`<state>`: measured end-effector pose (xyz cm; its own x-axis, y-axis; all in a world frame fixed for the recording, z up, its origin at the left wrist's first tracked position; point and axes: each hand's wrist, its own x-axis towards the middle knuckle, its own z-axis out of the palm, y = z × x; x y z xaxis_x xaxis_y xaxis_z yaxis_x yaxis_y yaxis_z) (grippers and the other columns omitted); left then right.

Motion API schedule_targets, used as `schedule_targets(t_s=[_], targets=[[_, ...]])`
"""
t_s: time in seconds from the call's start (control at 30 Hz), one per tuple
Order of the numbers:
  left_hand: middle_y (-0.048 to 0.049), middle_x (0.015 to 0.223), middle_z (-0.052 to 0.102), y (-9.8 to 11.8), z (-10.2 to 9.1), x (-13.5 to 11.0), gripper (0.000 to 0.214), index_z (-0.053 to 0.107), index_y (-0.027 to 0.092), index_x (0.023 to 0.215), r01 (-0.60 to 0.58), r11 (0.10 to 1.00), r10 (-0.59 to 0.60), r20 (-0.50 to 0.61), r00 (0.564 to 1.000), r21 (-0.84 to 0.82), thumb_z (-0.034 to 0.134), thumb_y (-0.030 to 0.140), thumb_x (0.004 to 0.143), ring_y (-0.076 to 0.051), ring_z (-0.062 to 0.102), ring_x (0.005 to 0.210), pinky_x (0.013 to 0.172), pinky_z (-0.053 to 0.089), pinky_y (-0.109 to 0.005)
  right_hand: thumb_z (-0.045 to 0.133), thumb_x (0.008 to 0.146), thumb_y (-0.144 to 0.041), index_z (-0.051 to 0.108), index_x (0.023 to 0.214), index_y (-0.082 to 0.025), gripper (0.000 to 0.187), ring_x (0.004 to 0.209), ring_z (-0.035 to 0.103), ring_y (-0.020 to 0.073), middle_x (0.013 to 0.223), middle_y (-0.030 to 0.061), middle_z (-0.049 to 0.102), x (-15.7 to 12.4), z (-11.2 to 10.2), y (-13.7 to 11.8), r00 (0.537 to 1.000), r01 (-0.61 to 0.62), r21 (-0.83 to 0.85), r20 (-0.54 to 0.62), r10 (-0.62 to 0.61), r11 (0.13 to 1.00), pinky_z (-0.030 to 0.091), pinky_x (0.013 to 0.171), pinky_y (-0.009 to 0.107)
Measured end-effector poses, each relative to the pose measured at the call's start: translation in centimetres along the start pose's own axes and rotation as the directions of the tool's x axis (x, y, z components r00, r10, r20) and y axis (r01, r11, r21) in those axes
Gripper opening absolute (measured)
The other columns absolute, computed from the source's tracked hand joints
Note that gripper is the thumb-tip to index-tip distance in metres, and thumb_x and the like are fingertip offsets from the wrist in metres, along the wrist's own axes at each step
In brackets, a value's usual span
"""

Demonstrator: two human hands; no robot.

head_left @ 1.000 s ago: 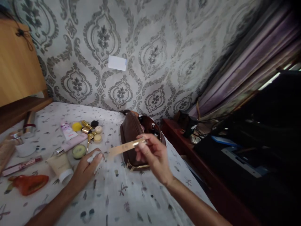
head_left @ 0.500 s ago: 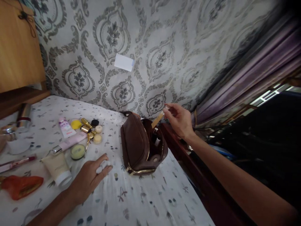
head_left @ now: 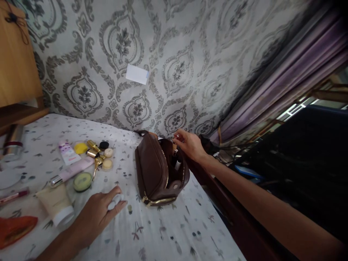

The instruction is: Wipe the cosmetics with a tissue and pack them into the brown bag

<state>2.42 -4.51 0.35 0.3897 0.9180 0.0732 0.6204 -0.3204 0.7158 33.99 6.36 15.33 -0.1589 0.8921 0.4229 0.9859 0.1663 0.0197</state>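
Holding a white wad (head_left: 115,202), the left hand (head_left: 94,210) appeared low in the head view, thumb and fingers clamped on the piece, just above or resting on the white printed cloth (head_left: 152,232); which of the two could not be told.

Right hand (head_left: 191,146): at the far side of the brown bag (head_left: 150,168), above its mouth. Grip: thumb and fingertips together on a slim tan item (head_left: 174,147), its lower part inside the opening, the upper part hidden by the fingers.

Brown bag: one, upright on the cloth near its right edge, unzipped, gold-toned zip; a white tube (head_left: 178,165) within, other contents too dark to tell.

Left of the bag, grouped: one black disc (head_left: 104,145); two small round beige pots, nearer (head_left: 107,165) and farther (head_left: 108,153); gold-toned tubes (head_left: 93,146); one gold-toned curler (head_left: 97,166); one yellow piece (head_left: 81,148); one white-and-purple tube (head_left: 67,153); one lilac tube (head_left: 77,169), silver cap; one round pale-green pot (head_left: 82,181); one cream tube (head_left: 54,203), white cap, beside the left forearm.

Far left: one pink tube (head_left: 13,196); one orange item (head_left: 17,230), cut by the frame.

Wall behind: patterned paper (head_left: 178,67), with one white card (head_left: 137,74).
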Motion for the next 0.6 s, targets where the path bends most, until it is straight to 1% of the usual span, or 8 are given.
schedule_targets(t_s=[0.2, 0.33, 0.6], targets=[[0.0004, 0.058, 0.064, -1.3, 1.4, 0.1, 0.051, 0.064, 0.026, 0.101, -0.111, 0.991, 0.114, -0.029, 0.993, 0.079, 0.030, 0.063, 0.094, -0.026, 0.068, 0.061, 0.062, 0.046, -0.031, 0.069, 0.084, -0.028, 0.071, 0.088, -0.023, 0.007, 0.076, 0.066, 0.0190, 0.083, 0.0024, 0.075, -0.1, 0.9, 0.1, 0.996, 0.037, -0.017, 0.086, -0.035, 0.999, 0.038, 0.064, 0.026], [0.0002, 0.063, 0.069, -2.0, 2.0, 0.2, 0.045, 0.063, 0.027, 0.103, -0.163, 0.978, 0.167, -0.021, 0.986, 0.132, 0.033, 0.060, 0.096, -0.025, 0.070, 0.064, 0.063, 0.047, -0.030, 0.070, 0.085, -0.028, 0.075, 0.089, -0.023, 0.009, 0.078, 0.067, 0.0190, 0.086, 0.0034, 0.076, -0.2, 1.5, 0.1, 0.986, 0.059, -0.009, 0.154, -0.057, 0.998, 0.040, 0.066, 0.026], [-0.0042, 0.076, 0.075, -1.9, 2.0, 0.1, 0.043, 0.061, 0.024, 0.109, -0.144, 0.962, 0.119, 0.118, 0.986, 0.231, 0.032, 0.054, 0.098, -0.028, 0.074, 0.075, 0.068, 0.049, -0.032, 0.066, 0.089, -0.027, 0.078, 0.097, -0.023, 0.015, 0.086, 0.070, 0.0204, 0.095, 0.0044, 0.079, -0.2, 2.0, 0.0, 0.970, 0.080, 0.018, 0.229, -0.082, 0.997, 0.042, 0.069, 0.025]])
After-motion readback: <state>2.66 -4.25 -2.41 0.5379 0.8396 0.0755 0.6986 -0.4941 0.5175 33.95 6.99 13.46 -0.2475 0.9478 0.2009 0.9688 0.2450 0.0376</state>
